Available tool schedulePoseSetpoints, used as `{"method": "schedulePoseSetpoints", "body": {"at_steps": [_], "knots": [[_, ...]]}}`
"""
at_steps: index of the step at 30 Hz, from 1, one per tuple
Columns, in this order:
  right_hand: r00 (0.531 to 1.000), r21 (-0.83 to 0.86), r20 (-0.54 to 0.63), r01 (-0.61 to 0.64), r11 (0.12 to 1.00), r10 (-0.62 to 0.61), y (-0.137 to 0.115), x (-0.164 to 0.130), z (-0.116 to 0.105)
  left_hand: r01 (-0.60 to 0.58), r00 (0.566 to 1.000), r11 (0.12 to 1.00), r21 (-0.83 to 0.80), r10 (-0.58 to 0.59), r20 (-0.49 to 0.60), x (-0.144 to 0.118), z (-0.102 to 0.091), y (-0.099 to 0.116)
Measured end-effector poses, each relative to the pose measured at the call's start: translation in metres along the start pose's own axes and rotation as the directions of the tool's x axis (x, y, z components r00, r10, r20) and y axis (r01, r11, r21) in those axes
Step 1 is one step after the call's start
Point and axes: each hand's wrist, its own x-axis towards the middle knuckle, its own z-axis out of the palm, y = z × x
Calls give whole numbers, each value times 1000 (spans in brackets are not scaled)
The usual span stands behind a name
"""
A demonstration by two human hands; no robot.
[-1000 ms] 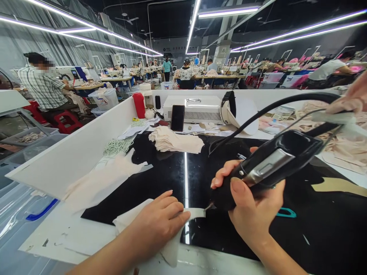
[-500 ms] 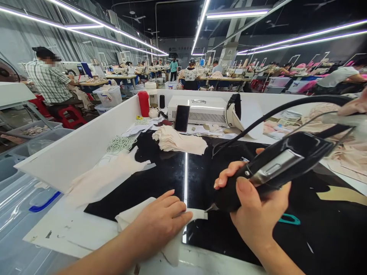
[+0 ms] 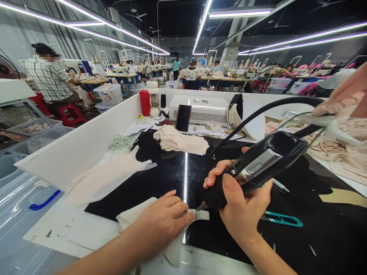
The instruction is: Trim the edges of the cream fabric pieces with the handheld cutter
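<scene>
My left hand (image 3: 162,223) lies flat on a pale piece of fabric (image 3: 130,215) at the near edge of the glossy black worktop (image 3: 160,177), pinning it down. My right hand (image 3: 239,202) grips a black corded hand tool (image 3: 258,164) like a thick pen. Its metal tip touches the fabric's narrow end strip (image 3: 202,214) right beside my left fingertips. The tool's black cable (image 3: 275,106) arcs up and away to the right.
A stack of cream fabric pieces (image 3: 179,140), a phone (image 3: 183,118), a white machine box (image 3: 200,109) and a red bottle (image 3: 145,102) stand at the back. Teal thread snips (image 3: 282,219) lie right of my wrist. Another person's hand (image 3: 342,95) shows at right. White partition (image 3: 80,147) at left.
My right hand and the tool have shifted a little left, bringing the tip closer to my left fingers. The teal snips are now uncovered. My left hand stays put.
</scene>
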Motion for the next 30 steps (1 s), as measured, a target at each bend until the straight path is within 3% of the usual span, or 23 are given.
{"method": "schedulePoseSetpoints", "body": {"at_steps": [7, 21, 30], "knots": [[998, -7, -64, 14, 1000, -15, -8, 8, -7, 4, 1000, 1000, -12, -4, -4, -1, 1, -1], [998, 19, -58, -5, 1000, 6, -10, 4, -8, 14, 998, 999, -46, -12, 55, -4, -1, -4], [1000, 76, 15, -19, 997, 18, -10, -7, -1, -5, 999, 999, -42, 7, 48, -4, 0, -6]]}}
